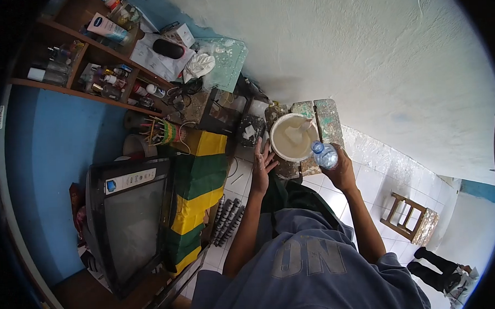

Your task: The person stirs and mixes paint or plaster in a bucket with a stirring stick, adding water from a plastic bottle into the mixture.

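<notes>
A clear plastic bottle [325,156] with a blue neck is gripped in my right hand [342,172], right at the bucket's right side. The bottle's mouth points toward the white bucket [274,148]. Inside the bucket lies a pale, creamy mix [284,144], with a whitish flat tool [298,131] partly sunk in it. My left hand [262,167] is beside the bucket's left rim, fingers spread and nothing held. Under the bucket stands a paint-splattered wooden bench [329,121].
To the left, an old television [133,229] stands by a green and yellow cloth [199,180]. Shelves [76,87] with bottles hang above. A wooden stool [410,217] lies on the tiled floor [371,177] at right, near dark trousers [440,273]. A pale wall [353,53] rises behind the bench.
</notes>
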Available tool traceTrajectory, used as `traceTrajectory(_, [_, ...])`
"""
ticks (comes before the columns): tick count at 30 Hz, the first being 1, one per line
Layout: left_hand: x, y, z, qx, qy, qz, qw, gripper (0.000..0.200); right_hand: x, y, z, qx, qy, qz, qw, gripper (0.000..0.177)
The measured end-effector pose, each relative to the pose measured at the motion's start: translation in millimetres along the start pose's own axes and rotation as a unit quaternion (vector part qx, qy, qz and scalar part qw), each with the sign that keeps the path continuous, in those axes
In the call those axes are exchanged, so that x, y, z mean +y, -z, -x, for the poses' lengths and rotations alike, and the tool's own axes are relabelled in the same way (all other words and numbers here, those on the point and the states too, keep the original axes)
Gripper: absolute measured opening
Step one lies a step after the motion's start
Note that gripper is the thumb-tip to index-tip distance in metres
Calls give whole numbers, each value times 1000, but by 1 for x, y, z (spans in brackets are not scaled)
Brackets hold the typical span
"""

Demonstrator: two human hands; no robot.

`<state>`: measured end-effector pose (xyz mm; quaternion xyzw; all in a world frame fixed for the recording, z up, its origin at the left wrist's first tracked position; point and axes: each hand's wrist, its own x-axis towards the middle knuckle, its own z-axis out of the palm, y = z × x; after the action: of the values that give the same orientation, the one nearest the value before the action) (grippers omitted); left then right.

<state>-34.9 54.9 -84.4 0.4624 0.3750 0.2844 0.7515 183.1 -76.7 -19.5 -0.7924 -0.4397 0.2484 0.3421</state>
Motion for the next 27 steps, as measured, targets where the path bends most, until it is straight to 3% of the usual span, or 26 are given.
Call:
traceTrajectory(2, [1, -1, 0, 1, 0, -3, 1000, 75, 3, 0, 0, 23, 35, -36, 998, 63])
traceTrajectory(10, [8, -9, 4, 32, -1, -24, 999, 69, 12, 3, 12, 55, 24, -145, 988, 59])
traceTrajectory(17, [40, -6, -27, 40, 95, -98, 990, 64, 15, 1, 14, 56, 4, -194, 979, 62])
traceTrajectory(27, [17, -8, -32, -24, 88, 15, 996, 58, 23, -7, 10, 56, -14, -202, 978, 58])
